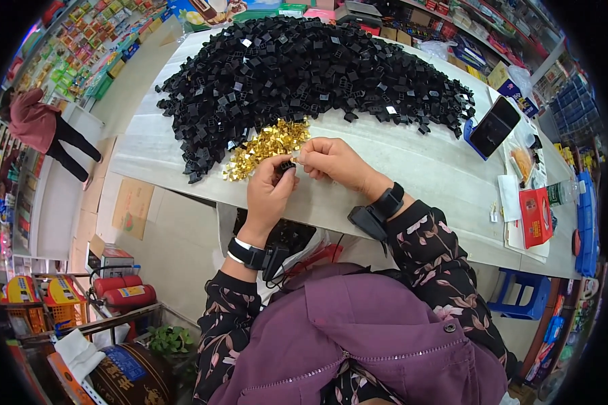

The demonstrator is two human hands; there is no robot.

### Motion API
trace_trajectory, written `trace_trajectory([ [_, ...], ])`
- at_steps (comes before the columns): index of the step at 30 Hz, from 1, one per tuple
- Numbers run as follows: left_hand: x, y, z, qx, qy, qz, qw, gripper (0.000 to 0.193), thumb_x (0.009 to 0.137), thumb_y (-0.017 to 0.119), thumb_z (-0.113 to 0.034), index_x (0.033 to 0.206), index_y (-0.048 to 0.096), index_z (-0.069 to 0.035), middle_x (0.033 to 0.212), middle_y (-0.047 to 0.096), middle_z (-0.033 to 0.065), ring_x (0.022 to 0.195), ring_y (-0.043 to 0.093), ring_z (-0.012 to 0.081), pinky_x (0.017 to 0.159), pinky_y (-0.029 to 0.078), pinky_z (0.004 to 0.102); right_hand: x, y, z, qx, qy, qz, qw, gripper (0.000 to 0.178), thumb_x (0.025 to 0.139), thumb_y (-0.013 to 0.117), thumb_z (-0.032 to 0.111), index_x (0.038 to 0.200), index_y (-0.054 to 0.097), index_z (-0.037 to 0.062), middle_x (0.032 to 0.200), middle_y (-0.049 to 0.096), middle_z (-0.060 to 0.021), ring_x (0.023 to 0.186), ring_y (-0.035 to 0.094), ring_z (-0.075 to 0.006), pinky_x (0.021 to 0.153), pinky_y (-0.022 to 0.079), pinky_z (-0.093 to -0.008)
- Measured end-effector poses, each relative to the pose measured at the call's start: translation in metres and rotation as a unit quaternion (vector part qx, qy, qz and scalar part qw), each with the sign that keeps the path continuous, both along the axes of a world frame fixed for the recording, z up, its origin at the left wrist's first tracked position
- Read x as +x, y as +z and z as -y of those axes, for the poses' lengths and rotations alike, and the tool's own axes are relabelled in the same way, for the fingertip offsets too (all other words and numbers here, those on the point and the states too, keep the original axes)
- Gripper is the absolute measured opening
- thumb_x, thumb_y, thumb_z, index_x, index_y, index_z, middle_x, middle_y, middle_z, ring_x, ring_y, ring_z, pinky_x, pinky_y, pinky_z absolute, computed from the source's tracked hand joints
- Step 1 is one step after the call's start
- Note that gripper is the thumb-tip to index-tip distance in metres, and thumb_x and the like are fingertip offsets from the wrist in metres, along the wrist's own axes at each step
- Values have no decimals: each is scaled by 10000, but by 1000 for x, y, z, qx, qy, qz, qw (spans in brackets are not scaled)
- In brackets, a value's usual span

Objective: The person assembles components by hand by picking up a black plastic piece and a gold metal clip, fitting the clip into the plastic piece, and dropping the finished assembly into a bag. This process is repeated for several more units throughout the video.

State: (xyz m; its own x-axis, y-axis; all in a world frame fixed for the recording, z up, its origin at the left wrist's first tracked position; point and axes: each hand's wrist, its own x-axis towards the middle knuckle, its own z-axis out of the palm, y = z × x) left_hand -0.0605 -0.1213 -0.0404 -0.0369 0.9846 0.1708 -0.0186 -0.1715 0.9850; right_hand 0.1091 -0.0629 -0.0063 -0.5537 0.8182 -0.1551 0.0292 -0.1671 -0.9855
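Between the thumb and fingers of my left hand is a small black plastic piece, held just over the table's near edge. My right hand is pinched closed against it, with a tiny gold piece showing at the fingertips. Right beyond my hands lies a small pile of shiny gold metal pieces. Behind that spreads a big heap of black plastic pieces, like those in my left hand. Both wrists wear black strapped devices.
On the right of the table stand a phone on a blue stand, a red box and a clear bottle. A blue stool is below. Red fire extinguishers sit at lower left; a person stands by shelves.
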Motion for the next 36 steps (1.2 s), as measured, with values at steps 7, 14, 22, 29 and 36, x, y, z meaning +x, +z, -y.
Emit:
trace_trajectory([
  [7, -1, 3, 1, 0, -11, -34, 999, 226, 878, 568, -36, 1103, 576, -26, 854, 640, 35, 705, 613, 72, 606, 483, 199, 1, 6, 1, -2, 19, 7, 1000, 116, 855, 557, 200, 826, 606, 99, 724, 569, 39, 644, 525, -44, 599, 427, -186],
  [14, 2, 7, 3, 5, -17, -58, 998, 220, 887, 543, -31, 1105, 572, -27, 876, 647, 65, 734, 634, 102, 623, 492, 211, 3, 3, -1, 0, 35, -5, 999, 122, 857, 576, 206, 827, 608, 92, 724, 569, 43, 644, 521, -41, 599, 424, -184],
  [22, 1, 3, 2, 119, 10, -275, 954, 214, 886, 526, -30, 1096, 563, -16, 877, 637, 87, 705, 616, 114, 636, 488, 221, 9, -2, -8, 42, 68, 80, 994, 185, 875, 610, 261, 848, 614, 78, 722, 575, 39, 632, 522, -38, 568, 424, -184],
  [29, -1, 4, 2, 51, -3, -109, 993, 205, 897, 527, -70, 1091, 560, -15, 866, 626, 60, 696, 588, 97, 600, 473, 226, 3, 5, -11, 47, 55, 106, 992, 255, 861, 633, 319, 863, 627, 64, 708, 579, 28, 628, 532, -47, 545, 427, -194],
  [36, -3, 9, -2, -42, 5, 39, 998, 234, 891, 542, -57, 1122, 537, -24, 859, 614, 39, 672, 567, 74, 571, 446, 195, -3, -13, -34, 298, -76, 276, 911, 306, 810, 665, 352, 797, 647, 47, 665, 617, -33, 598, 571, -113, 551, 460, -257],
])
